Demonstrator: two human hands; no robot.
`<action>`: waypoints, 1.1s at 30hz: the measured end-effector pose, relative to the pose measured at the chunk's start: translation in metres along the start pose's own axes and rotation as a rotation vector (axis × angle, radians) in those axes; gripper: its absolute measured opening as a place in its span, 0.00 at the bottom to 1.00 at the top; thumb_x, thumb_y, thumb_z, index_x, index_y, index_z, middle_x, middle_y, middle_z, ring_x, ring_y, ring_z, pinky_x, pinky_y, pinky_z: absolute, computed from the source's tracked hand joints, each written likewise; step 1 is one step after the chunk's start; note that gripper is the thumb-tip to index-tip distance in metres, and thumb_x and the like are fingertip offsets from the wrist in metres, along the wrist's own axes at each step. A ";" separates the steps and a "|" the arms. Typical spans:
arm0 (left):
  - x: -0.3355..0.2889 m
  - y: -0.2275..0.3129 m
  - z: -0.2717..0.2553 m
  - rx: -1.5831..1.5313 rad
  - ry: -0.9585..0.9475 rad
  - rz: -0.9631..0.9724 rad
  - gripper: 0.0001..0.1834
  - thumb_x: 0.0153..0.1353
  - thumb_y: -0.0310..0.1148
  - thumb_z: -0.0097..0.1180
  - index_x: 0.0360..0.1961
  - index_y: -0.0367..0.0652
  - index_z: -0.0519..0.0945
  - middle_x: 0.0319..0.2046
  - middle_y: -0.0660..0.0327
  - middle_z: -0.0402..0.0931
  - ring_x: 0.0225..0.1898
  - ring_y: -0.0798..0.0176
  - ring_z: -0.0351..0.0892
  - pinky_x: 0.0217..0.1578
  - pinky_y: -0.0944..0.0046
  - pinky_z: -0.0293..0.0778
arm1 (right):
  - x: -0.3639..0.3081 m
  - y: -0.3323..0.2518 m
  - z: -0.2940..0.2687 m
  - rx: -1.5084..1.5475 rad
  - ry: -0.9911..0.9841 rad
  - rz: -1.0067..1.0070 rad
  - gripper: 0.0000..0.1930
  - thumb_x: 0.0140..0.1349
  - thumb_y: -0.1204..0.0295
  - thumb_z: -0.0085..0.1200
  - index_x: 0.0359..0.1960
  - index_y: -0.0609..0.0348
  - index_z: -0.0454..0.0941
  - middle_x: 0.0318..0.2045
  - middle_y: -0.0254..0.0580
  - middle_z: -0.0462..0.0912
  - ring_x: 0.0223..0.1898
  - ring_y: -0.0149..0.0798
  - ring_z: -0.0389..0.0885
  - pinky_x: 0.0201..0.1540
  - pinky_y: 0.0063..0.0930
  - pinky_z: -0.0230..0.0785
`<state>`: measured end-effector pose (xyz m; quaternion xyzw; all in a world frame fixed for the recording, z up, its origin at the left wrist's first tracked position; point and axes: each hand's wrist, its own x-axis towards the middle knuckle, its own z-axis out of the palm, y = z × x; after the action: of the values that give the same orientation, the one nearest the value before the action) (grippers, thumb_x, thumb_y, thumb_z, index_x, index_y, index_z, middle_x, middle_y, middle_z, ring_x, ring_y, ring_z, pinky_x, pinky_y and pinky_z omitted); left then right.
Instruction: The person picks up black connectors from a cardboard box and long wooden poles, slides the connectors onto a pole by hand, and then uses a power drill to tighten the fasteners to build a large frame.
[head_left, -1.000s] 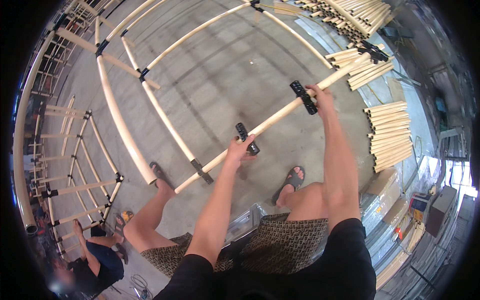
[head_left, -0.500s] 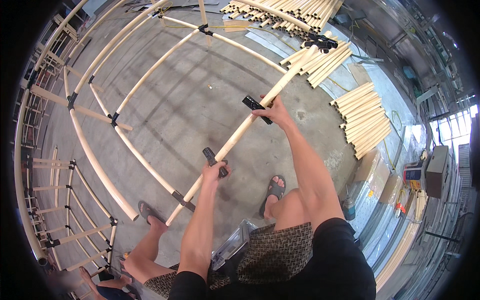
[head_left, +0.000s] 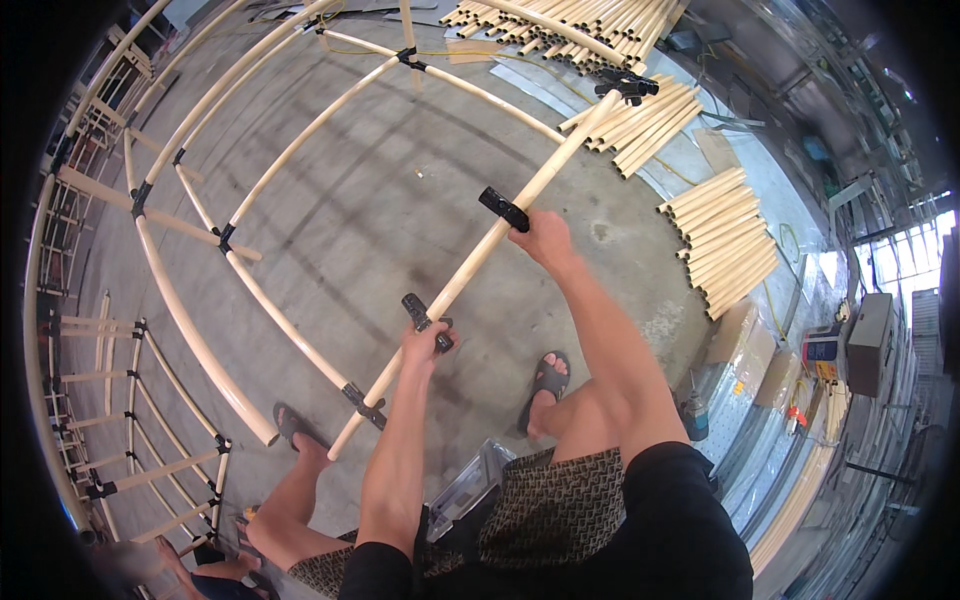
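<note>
A long cream pipe (head_left: 557, 163) runs slantwise in front of me, with black metal pipe joints along it. My left hand (head_left: 428, 342) is closed around the nearer pipe joint (head_left: 413, 308), against the pipe. Farther up, my right hand (head_left: 545, 242) has its fingers curled at the near end of another pipe joint (head_left: 496, 203); its fingertips are partly hidden. Below my left hand, a third joint (head_left: 352, 396) links this pipe to a cross pipe (head_left: 290, 318). At the far end sits a cluster of black joints (head_left: 628, 87).
A large frame of cream pipes (head_left: 182, 305) stands on the left, one loose pipe end near my left foot. Stacks of cut pipes (head_left: 722, 240) lie at right and far back. A clear plastic bin (head_left: 478, 485) is by my legs. Another person's limbs (head_left: 225, 575) show lower left.
My right hand has shifted slightly down off the pipe, its fingers now curled at the joint's near end. The joint looks turned a little. The left hand stays in place.
</note>
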<state>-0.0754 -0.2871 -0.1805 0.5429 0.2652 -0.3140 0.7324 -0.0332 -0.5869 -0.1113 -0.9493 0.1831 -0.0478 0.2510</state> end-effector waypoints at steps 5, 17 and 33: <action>-0.002 -0.001 -0.006 -0.019 -0.055 0.017 0.23 0.55 0.15 0.60 0.50 0.31 0.65 0.37 0.45 0.79 0.30 0.48 0.86 0.29 0.50 0.88 | -0.003 -0.009 -0.017 -0.119 -0.020 -0.049 0.16 0.53 0.56 0.64 0.28 0.57 0.83 0.25 0.50 0.84 0.30 0.56 0.84 0.34 0.49 0.76; -0.013 0.002 -0.003 0.028 0.012 0.048 0.20 0.55 0.16 0.61 0.48 0.31 0.69 0.35 0.48 0.81 0.29 0.51 0.86 0.29 0.54 0.88 | -0.008 -0.013 -0.019 -0.255 -0.001 -0.112 0.19 0.58 0.57 0.64 0.38 0.62 0.77 0.26 0.53 0.83 0.30 0.58 0.84 0.34 0.50 0.76; -0.012 0.001 -0.001 0.030 0.004 0.056 0.20 0.56 0.15 0.59 0.48 0.31 0.67 0.34 0.48 0.80 0.29 0.51 0.86 0.28 0.54 0.88 | 0.009 -0.004 -0.038 -0.410 0.099 -0.092 0.19 0.63 0.57 0.61 0.38 0.63 0.73 0.24 0.51 0.84 0.28 0.54 0.86 0.30 0.46 0.77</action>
<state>-0.0827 -0.2837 -0.1714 0.5615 0.2466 -0.2964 0.7321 -0.0310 -0.6044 -0.0759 -0.9844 0.1574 -0.0674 0.0409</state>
